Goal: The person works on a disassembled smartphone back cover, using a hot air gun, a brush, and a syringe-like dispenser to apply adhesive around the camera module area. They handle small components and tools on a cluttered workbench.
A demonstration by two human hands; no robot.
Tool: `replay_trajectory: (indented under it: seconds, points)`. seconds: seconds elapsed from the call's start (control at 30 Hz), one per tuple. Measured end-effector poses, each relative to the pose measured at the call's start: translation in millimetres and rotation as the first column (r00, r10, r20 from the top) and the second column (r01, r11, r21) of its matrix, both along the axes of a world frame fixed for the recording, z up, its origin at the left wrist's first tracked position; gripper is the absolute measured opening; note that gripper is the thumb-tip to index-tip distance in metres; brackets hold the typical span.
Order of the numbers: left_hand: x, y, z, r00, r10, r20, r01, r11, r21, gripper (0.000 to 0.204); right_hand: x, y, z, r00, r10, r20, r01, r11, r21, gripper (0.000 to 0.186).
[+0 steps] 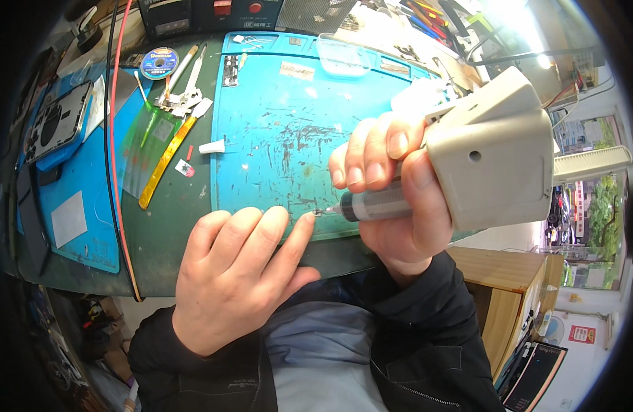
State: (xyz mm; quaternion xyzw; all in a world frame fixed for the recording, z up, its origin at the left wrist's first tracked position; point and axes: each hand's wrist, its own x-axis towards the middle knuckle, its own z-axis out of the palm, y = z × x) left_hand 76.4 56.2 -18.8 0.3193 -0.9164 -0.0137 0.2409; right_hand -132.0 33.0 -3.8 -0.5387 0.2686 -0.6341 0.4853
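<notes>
My right hand (405, 185) is wrapped round a beige dispensing gun (491, 147) with a grey syringe barrel (378, 204) at its front. The barrel points left, and its thin nozzle ends at a tiny metallic part (318, 213) over the front of the blue work mat (275, 178). From the left, my left hand (241, 268) reaches in with its index fingertip against or just beside that part. Its other fingers are bent and its thumb stands apart from the index finger; nothing shows in its grasp. The part's exact kind is too small to tell.
A white cap (212, 147) lies at the mat's left edge. Farther left are a solder spool (159, 63), an amber strip (167, 161), a brush-like green tool (149, 123) and a phone frame (59, 123). Red and black cables (112, 137) cross there. A clear box (344, 56) stands behind.
</notes>
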Motion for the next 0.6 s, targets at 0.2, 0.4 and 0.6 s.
replay_trajectory:
  seconds: [0.2, 0.4, 0.6]
  points:
    - [-0.4, -0.1, 0.0, 1.0, -0.009, -0.001, 0.009, 1.0, 0.007, 0.049, -0.2, -1.1, -0.5, 1.0, -0.003, 0.01, 0.003, 1.0, 0.0, 0.021]
    - [-0.2, 0.1, 0.1, 1.0, -0.005, -0.002, 0.005, 1.0, -0.002, 0.046, 0.3, -0.6, 1.9, 1.0, -0.003, -0.017, 0.003, 1.0, 0.004, 0.02]
    - [-0.1, -0.1, -0.2, 1.0, 0.0, 0.0, 0.0, 1.0, -0.002, 0.045, 0.8, -0.8, 3.3, 1.0, 0.016, -0.022, -0.016, 1.0, 0.007, 0.021]
